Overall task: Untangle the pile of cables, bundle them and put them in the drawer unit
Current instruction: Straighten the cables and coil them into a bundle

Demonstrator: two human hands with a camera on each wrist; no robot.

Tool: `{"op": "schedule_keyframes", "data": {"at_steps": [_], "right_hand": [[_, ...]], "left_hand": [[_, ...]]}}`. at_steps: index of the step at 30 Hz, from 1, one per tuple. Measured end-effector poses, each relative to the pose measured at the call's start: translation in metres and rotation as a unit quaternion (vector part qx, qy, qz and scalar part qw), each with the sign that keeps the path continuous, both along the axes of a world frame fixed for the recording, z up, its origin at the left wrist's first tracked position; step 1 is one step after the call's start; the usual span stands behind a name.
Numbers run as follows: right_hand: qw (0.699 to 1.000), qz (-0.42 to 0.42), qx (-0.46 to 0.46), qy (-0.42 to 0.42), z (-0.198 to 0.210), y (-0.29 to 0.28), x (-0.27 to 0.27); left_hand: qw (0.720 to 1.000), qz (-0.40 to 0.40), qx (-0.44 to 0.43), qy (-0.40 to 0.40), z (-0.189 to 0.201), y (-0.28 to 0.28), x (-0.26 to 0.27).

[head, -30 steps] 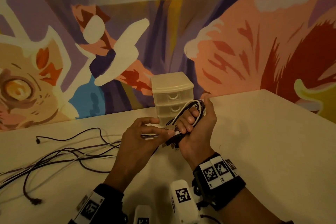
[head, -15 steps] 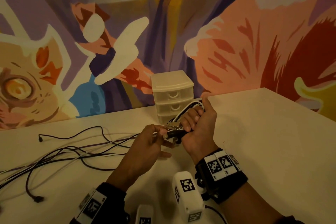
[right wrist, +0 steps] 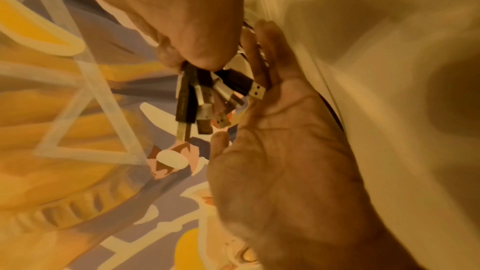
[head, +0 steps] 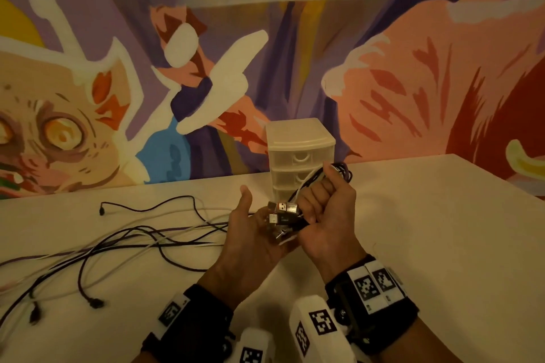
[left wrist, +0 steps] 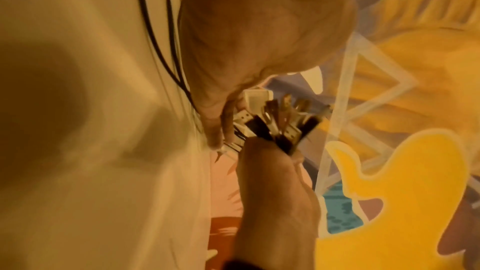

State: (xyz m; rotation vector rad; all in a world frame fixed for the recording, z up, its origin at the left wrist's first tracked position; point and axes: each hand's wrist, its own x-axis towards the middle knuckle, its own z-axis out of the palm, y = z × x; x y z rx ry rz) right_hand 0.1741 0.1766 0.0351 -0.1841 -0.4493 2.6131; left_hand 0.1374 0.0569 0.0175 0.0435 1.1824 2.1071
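My right hand (head: 323, 206) grips a bundle of black and white cables, with its loops (head: 342, 171) sticking out above the fist. Several USB plugs (head: 283, 212) poke out of the fist to the left. My left hand (head: 250, 236) lies open, palm up, with the thumb raised, and cups under these plugs. In the right wrist view the open left palm (right wrist: 280, 141) sits beside the plugs (right wrist: 207, 98) that hang from the right fist (right wrist: 197, 28). The left wrist view shows left fingers (left wrist: 223, 126) touching the plugs (left wrist: 275, 122). The translucent drawer unit (head: 299, 141) stands just behind the hands, its drawers pushed in.
Several loose dark and white cables (head: 132, 233) trail from the hands over the left half of the pale table (head: 427, 230). A painted wall rises right behind the drawer unit. The table's far edge runs along that wall.
My left hand stopped pinching at the plug ends and opened palm up beneath them. The right hand kept its grip and turned the plugs toward the left palm.
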Motion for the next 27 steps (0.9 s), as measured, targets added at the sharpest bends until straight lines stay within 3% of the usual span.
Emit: {"op": "schedule_keyframes", "data": {"at_steps": [4,8,10,14,16,18,21,25,27], "right_hand": [[0.987,-0.072,0.102,-0.099,-0.001,-0.007,-0.004],[0.941,-0.167,0.222,-0.194,-0.009,-0.013,-0.008],[0.945,-0.160,0.219,-0.181,-0.011,-0.018,-0.007],[0.978,-0.093,0.143,-0.117,-0.004,-0.025,0.000],[0.986,-0.072,0.116,-0.095,-0.003,-0.026,0.001],[0.991,-0.045,0.094,-0.088,-0.001,-0.025,0.000],[0.994,0.019,0.064,-0.086,0.002,-0.014,0.001],[0.986,0.072,0.105,-0.104,0.005,0.003,-0.001],[0.978,0.096,0.137,-0.122,0.008,0.010,0.000]], "left_hand": [[0.999,0.011,0.029,0.018,0.008,-0.002,0.006],[0.991,0.030,-0.057,0.119,0.007,0.007,0.016],[0.978,0.042,-0.129,0.160,0.002,0.010,0.016],[0.928,0.033,-0.267,0.257,-0.001,0.005,0.009],[0.871,0.030,-0.346,0.348,-0.006,0.003,0.002],[0.832,0.079,-0.378,0.399,-0.009,0.001,-0.004],[0.808,0.075,-0.383,0.442,-0.009,0.003,-0.006],[0.803,0.018,-0.382,0.458,-0.012,0.001,0.000],[0.857,0.002,-0.341,0.387,-0.005,-0.001,-0.003]]}}
